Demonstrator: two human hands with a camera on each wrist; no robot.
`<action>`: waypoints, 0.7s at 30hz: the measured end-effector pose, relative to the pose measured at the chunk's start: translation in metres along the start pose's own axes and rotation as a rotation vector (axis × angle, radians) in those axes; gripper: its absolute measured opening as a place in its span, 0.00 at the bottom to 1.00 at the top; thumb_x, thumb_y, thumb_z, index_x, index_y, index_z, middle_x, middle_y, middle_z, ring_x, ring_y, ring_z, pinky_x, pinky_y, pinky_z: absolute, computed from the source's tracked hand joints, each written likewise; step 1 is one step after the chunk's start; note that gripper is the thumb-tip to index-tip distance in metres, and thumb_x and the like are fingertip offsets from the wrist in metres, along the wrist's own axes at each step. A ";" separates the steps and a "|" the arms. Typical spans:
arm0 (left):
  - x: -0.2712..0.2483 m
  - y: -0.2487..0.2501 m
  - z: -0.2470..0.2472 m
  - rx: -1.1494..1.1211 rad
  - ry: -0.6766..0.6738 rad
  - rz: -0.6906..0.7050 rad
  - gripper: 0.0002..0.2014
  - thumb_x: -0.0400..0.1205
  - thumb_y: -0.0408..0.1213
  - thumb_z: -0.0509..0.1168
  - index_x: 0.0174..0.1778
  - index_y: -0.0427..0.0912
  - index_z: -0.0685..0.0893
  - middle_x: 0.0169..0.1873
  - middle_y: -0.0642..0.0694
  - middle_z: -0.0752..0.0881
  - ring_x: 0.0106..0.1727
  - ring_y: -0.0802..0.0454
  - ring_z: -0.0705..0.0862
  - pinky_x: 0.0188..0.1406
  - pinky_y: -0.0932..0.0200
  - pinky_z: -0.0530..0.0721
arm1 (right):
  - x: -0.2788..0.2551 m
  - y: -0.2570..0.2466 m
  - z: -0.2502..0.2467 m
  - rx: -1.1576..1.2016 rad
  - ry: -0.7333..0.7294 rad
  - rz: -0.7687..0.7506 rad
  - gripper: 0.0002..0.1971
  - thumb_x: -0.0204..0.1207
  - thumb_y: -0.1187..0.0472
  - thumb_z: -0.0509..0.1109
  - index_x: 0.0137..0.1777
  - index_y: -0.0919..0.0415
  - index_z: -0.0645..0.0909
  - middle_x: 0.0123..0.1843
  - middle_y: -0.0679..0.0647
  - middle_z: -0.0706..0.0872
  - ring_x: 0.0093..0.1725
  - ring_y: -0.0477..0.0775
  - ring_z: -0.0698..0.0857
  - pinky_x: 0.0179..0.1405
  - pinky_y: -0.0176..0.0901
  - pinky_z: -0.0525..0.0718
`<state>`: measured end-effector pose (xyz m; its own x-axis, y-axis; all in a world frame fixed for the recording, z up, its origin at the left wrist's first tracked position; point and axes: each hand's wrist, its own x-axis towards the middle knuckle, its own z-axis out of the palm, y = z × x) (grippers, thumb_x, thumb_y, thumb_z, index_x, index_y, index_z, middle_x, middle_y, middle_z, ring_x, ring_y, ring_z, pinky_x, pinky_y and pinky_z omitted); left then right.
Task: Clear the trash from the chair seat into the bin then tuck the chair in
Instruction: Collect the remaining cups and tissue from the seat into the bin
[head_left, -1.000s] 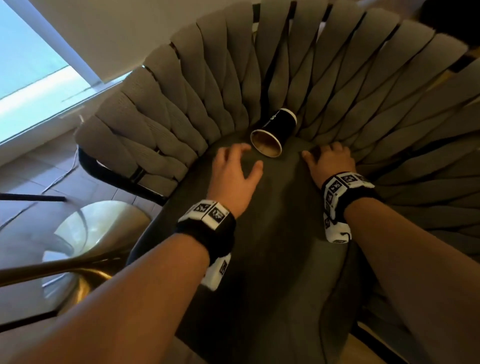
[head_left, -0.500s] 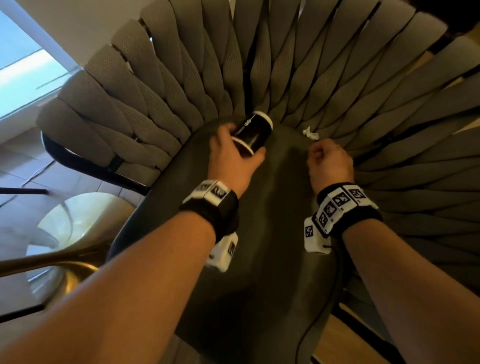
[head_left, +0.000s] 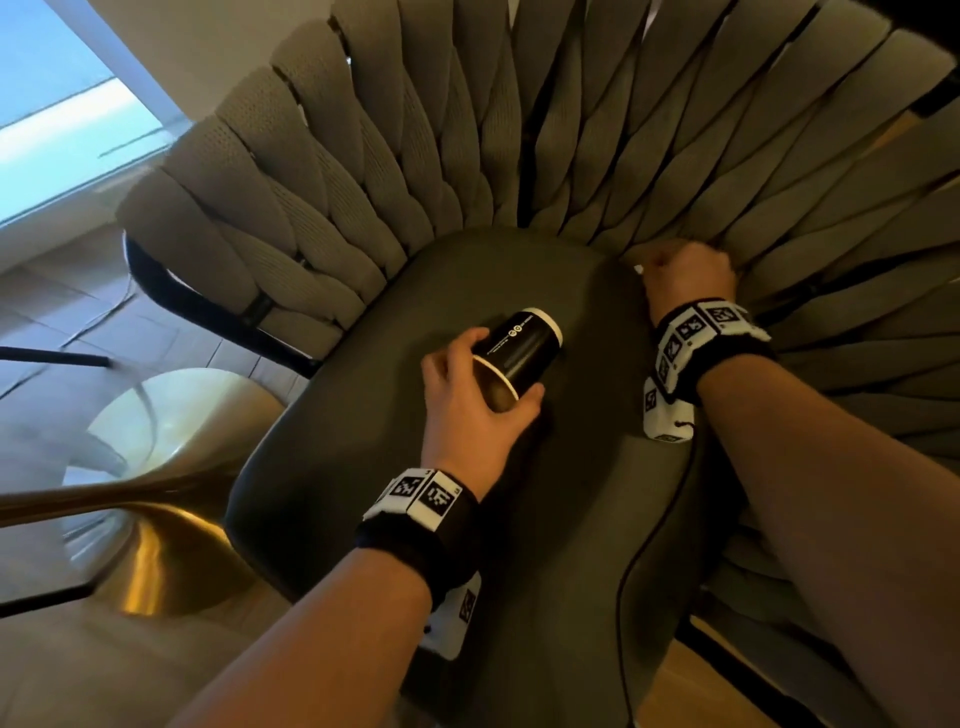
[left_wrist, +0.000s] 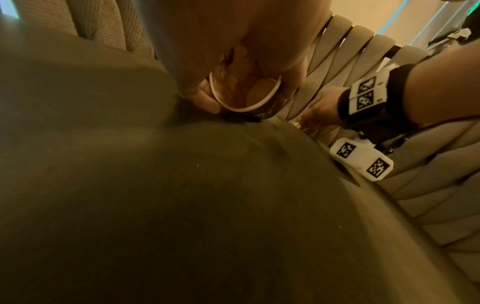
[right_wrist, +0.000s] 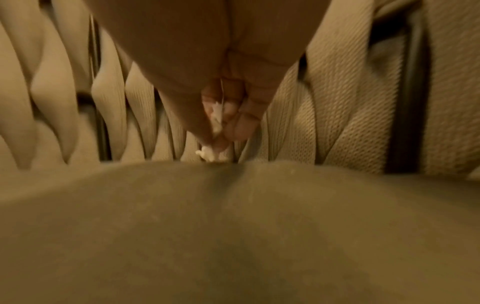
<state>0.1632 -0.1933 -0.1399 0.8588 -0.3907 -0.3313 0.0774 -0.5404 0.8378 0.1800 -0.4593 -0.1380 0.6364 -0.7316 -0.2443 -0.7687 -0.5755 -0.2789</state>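
A black paper cup (head_left: 522, 356) with a white rim lies on its side over the dark chair seat (head_left: 395, 499). My left hand (head_left: 475, 400) grips it at the mouth end, thumb and fingers round the rim; in the left wrist view the cup (left_wrist: 246, 96) shows its empty inside. At the seat's back right edge my right hand (head_left: 685, 275) is curled into a fist against the woven backrest. In the right wrist view its fingertips (right_wrist: 233, 127) pinch a small scrap of white paper (right_wrist: 214, 154), which pokes out below them.
The chair's backrest (head_left: 519, 130) of grey woven straps curves round the seat's far side. A gold table base (head_left: 156, 561) and glass top stand at the left, over tiled floor. A thin black cable (head_left: 644, 551) runs across the seat's right side.
My left hand closed round the cup and drew it from the backrest toward the seat's middle. The right hand curled into a fist on the white scrap at the seat's back.
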 end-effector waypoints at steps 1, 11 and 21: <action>-0.003 0.001 -0.002 -0.009 0.000 0.003 0.40 0.72 0.51 0.79 0.77 0.62 0.64 0.75 0.50 0.63 0.72 0.50 0.73 0.71 0.50 0.79 | -0.006 0.001 -0.004 0.047 0.030 -0.017 0.11 0.81 0.59 0.65 0.54 0.64 0.85 0.58 0.66 0.85 0.58 0.68 0.82 0.53 0.53 0.81; -0.115 0.000 -0.012 0.003 -0.122 -0.055 0.36 0.77 0.61 0.70 0.80 0.68 0.63 0.67 0.57 0.67 0.66 0.58 0.74 0.64 0.60 0.79 | -0.163 0.011 -0.026 0.380 -0.010 0.019 0.11 0.80 0.58 0.60 0.50 0.61 0.83 0.52 0.64 0.86 0.48 0.62 0.81 0.43 0.40 0.69; -0.335 -0.065 0.043 -0.068 -0.264 -0.237 0.48 0.62 0.55 0.85 0.76 0.62 0.67 0.63 0.66 0.80 0.59 0.82 0.77 0.55 0.82 0.74 | -0.403 0.159 0.007 0.276 -0.499 -0.051 0.02 0.81 0.57 0.64 0.50 0.52 0.78 0.48 0.52 0.85 0.52 0.56 0.85 0.47 0.41 0.78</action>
<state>-0.1518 -0.0595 -0.1019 0.6536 -0.4444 -0.6127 0.2993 -0.5918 0.7484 -0.1983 -0.2528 -0.0904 0.6767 -0.4053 -0.6147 -0.7338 -0.4398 -0.5178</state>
